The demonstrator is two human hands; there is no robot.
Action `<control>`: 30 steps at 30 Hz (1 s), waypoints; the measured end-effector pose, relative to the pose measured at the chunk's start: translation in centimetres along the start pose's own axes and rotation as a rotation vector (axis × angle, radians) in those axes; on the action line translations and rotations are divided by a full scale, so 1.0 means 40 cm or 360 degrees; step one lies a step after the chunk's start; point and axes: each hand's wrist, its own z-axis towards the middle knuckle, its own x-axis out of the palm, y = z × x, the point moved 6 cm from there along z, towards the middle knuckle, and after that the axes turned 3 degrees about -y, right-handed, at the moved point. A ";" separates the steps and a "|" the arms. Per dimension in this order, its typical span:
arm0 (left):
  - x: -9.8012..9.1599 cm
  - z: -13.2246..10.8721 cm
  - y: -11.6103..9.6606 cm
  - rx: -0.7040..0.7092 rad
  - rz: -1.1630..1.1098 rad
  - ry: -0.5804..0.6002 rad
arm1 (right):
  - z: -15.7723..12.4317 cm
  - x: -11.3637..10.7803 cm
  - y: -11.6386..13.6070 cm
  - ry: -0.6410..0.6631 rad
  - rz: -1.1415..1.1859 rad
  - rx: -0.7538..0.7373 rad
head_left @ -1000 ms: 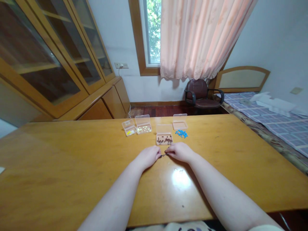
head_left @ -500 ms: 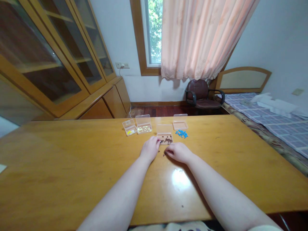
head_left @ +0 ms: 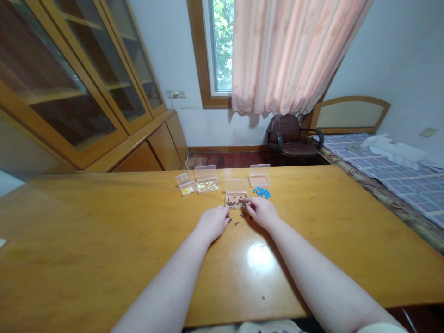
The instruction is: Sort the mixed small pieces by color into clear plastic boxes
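Note:
In the middle of the table, a clear plastic box (head_left: 227, 206) with its lid raised holds several small brown pieces (head_left: 231, 202). My right hand (head_left: 264, 212) is at the box's right side, its fingertips pinched over the front rim; what they grip is too small to tell. Just left of and in front of the box, my left hand (head_left: 212, 225) rests low with fingers curled, a small dark brown piece (head_left: 230, 220) at its fingertips. More brown pieces (head_left: 237, 224) lie on the table between the hands, some partly under the right one.
Blue pieces (head_left: 262, 193) lie in a pile before an open clear box (head_left: 259, 181). To the left stand a box with pale yellow pieces (head_left: 208, 186) and a smaller box with yellow ones (head_left: 188, 190). A dark speck (head_left: 263, 298) lies near the table's (head_left: 104, 240) front edge.
My right hand has moved up from the tabletop to the box's front rim. My left hand has drawn back from the box's left corner onto the table. More brown pieces show on the table.

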 end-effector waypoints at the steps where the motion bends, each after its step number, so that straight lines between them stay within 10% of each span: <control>1: 0.002 0.000 0.000 -0.0007 0.0008 0.0010 | -0.002 -0.003 0.005 0.0045 -0.0017 -0.0034; 9: 0.013 0.005 0.008 -0.0069 0.0092 0.0002 | -0.021 0.002 0.041 0.0399 -0.0207 -0.0227; 30: 0.037 0.011 -0.005 0.0055 -0.0018 -0.0018 | -0.026 0.034 0.077 0.0460 -0.0271 -0.0228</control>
